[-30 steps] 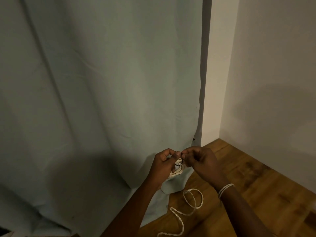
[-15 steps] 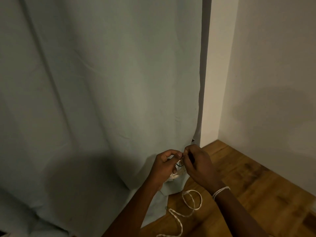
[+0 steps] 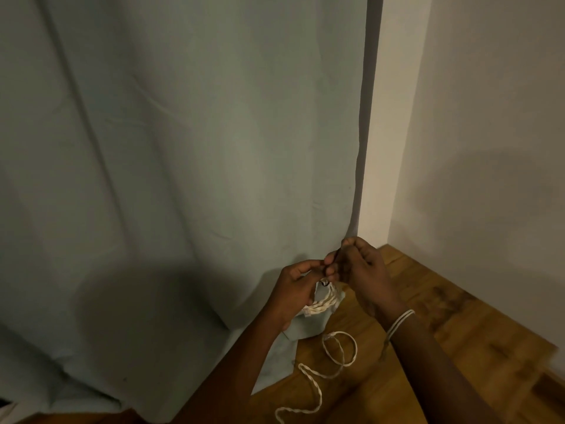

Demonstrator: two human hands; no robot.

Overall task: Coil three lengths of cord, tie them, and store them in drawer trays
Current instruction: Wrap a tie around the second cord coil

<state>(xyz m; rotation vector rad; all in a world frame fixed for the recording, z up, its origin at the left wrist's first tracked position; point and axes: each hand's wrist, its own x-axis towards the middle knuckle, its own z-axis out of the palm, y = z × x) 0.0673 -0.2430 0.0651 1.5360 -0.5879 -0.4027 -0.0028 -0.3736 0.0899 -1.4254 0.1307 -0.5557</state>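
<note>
Coil of pale cord held up over the wooden floor, in front of the curtain, near the corner of the floor where the walls meet. Left hand curled round the coil, thumb and forefinger pinched at its top. Right hand pinched on a thin dark tie at the same spot, fingertips of both hands touching.

Compared with a second ago: right hand raised and rolled over the left, knuckles now higher against the curtain edge; a small dark loop now visible just under the fingertips. Read as the tie being drawn round the coil and cinched, not yet finished.

Loose cord trailing on the floor below the hands, looped once, running toward the near edge; whether joined to the held coil, cannot tell.

Judged stage: tying in progress. No drawer or tray in view; storing not yet begun.
</note>
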